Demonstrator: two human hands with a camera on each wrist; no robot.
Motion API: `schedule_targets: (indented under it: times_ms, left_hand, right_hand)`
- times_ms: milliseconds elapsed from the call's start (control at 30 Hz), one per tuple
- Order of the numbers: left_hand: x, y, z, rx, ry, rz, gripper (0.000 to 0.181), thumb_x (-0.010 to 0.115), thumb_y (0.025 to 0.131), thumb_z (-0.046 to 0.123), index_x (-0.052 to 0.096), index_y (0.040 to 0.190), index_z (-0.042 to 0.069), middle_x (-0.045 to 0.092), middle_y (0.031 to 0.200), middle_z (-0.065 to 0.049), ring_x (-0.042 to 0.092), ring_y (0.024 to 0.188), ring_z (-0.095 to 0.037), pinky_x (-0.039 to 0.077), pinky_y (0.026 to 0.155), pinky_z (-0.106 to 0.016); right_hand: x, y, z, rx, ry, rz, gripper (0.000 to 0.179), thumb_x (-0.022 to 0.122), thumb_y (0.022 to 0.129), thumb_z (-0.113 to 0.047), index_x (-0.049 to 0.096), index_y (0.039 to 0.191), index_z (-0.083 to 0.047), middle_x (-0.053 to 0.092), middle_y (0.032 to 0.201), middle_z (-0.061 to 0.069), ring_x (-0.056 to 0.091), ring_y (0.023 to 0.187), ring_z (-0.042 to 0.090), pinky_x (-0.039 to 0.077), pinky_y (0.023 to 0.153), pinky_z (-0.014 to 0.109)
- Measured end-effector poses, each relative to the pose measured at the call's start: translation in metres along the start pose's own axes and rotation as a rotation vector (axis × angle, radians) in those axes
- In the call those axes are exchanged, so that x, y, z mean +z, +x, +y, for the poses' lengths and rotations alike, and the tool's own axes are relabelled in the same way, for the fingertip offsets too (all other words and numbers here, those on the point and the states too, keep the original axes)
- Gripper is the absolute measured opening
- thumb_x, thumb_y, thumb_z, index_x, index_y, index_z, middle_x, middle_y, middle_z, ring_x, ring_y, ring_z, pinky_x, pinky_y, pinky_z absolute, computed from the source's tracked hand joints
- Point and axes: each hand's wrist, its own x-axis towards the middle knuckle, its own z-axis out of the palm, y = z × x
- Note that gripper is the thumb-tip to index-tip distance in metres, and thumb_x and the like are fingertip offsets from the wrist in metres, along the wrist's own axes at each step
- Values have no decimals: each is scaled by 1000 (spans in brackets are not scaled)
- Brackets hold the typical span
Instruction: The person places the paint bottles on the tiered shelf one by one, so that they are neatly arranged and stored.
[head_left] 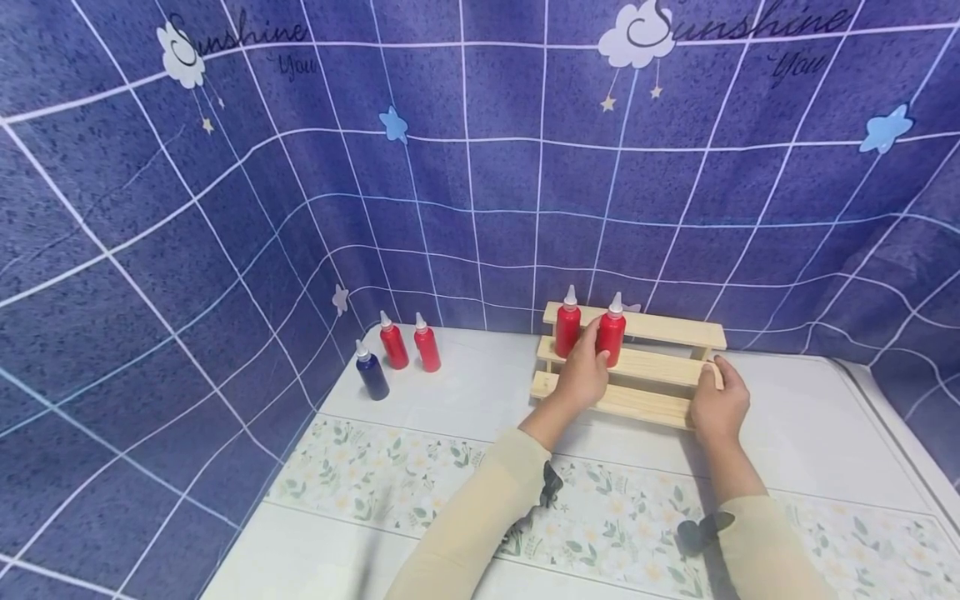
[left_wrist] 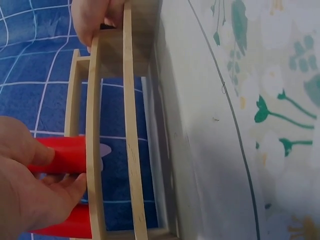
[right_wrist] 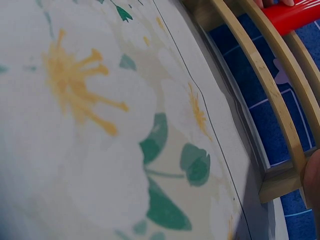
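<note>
Cream sleeves (head_left: 476,521) crossed the desk (head_left: 465,400); the left hand (head_left: 585,377), nearer, had its grip clamped on an upright red bottle (head_left: 612,340) at the middle tier of a wooden rack (head_left: 660,367). A second red bottle (head_left: 567,332) stood just left of that grip; rightward, the right hand (head_left: 720,406) held the rack's end.

Smooth wd. rack (head_left: 647,406), glossy plast. btls (head_left: 612,340)

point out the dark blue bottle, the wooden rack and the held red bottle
dark blue bottle (head_left: 374,381): head view, middle of its body
wooden rack (head_left: 660,367): head view, bare stretch of its middle shelf
held red bottle (head_left: 612,335): head view, its body below the white nozzle
</note>
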Motion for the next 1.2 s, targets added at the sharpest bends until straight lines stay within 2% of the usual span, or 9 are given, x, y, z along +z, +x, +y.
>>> schedule_targets:
  times_ms: [167, 300, 467, 700, 1000, 1200]
  left_hand:
    - [2, -2, -2, -10, 22, -19, 69, 55, 106, 3, 27, 167, 18, 56, 157, -12, 58, 144, -26, 49, 121, -42]
    - [4, -5, -1, -22, 46, -26, 74, 63, 102, 6, 27, 166, 14, 58, 155, -13, 60, 142, -27, 50, 120, -41]
    - [9, -5, 1, -36, 93, 31, 76, 72, 100, 15, 31, 164, 11, 62, 151, -13, 65, 136, -26, 54, 115, -41]
    - [13, -4, -1, -48, 188, 79, 68, 68, 103, 19, 34, 162, 8, 64, 149, -14, 66, 134, -26, 56, 113, -39]
    - [11, -2, -1, -49, 137, 45, 66, 63, 105, 16, 32, 163, 5, 55, 158, -14, 59, 143, -27, 50, 120, -39]
    - [10, -4, 0, -49, 138, 39, 65, 62, 105, 13, 32, 162, 4, 58, 155, -17, 59, 143, -29, 50, 119, -40]
  right_hand:
    - [0, 1, 3, 11, -6, -4, 54, 38, 113, -30, 38, 163, -8, 39, 169, 16, 35, 160, 34, 31, 132, 47]
    - [0, 1, 5, 13, -9, 1, 53, 39, 113, -30, 39, 162, -9, 40, 169, 15, 35, 160, 33, 31, 132, 47]
    - [1, 1, 6, 7, 11, 5, 53, 41, 113, -29, 40, 161, -8, 40, 169, 17, 34, 160, 35, 30, 133, 48]
    - [3, 3, 6, 17, 15, -2, 53, 41, 113, -29, 40, 162, -9, 40, 169, 14, 34, 160, 32, 30, 133, 46]
    - [1, 6, 2, 3, 42, 12, 52, 42, 113, -27, 41, 161, -9, 40, 169, 15, 34, 161, 31, 29, 134, 45]
    - [0, 5, 4, 4, 20, 12, 52, 41, 113, -27, 41, 161, -8, 40, 169, 16, 33, 161, 33, 28, 134, 46]
